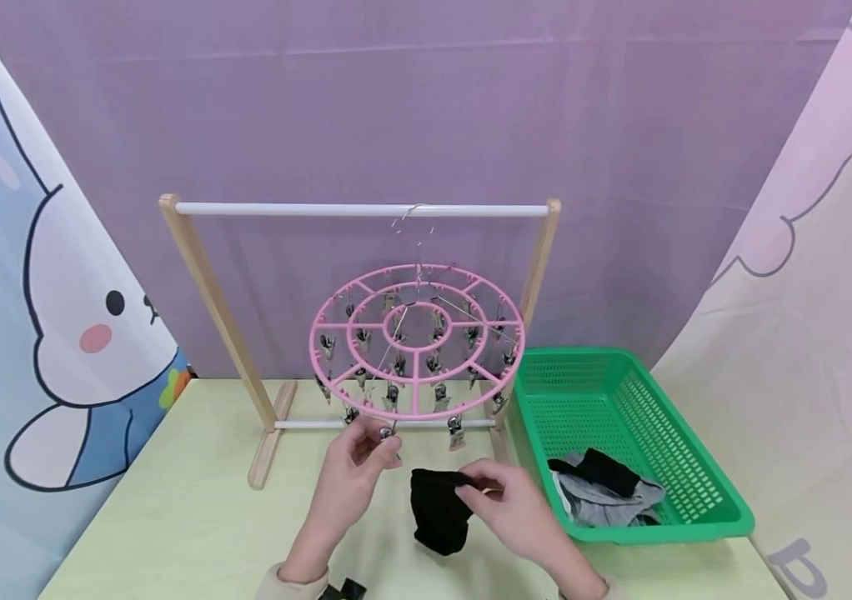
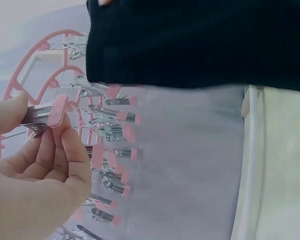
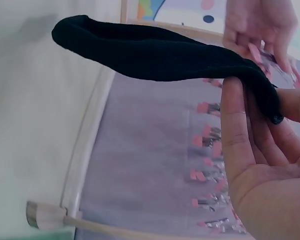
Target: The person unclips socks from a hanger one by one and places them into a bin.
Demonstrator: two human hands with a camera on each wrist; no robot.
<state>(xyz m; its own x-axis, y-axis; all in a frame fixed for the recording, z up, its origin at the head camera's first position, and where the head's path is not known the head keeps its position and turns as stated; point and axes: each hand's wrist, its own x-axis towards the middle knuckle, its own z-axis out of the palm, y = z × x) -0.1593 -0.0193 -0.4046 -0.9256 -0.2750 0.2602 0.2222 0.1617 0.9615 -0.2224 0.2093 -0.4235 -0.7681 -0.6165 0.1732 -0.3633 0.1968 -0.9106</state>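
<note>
In the head view, my left hand (image 1: pixel 347 475) is at the front rim of a round pink drying hanger (image 1: pixel 416 387). Its thumb and fingers pinch a metal clip (image 2: pixel 56 113) with pink tips, seen close up in the left wrist view. My right hand (image 1: pixel 512 512) holds a small black sock (image 1: pixel 438 510) by its upper right edge, between thumb and fingers. The sock hangs down just right of the left hand and below the hanger, apart from the pinched clip. Several other clips (image 1: pixel 456 432) dangle around the hanger's rings.
The hanger hooks onto the white bar (image 1: pixel 283 209) of a wooden-legged rack (image 1: pixel 223 312). To the right stands a green basket (image 1: pixel 704 532) with grey and black cloth items (image 1: pixel 606 504) inside. A pale table (image 1: pixel 163 508) lies beneath, with a purple curtain (image 1: pixel 321 108) behind.
</note>
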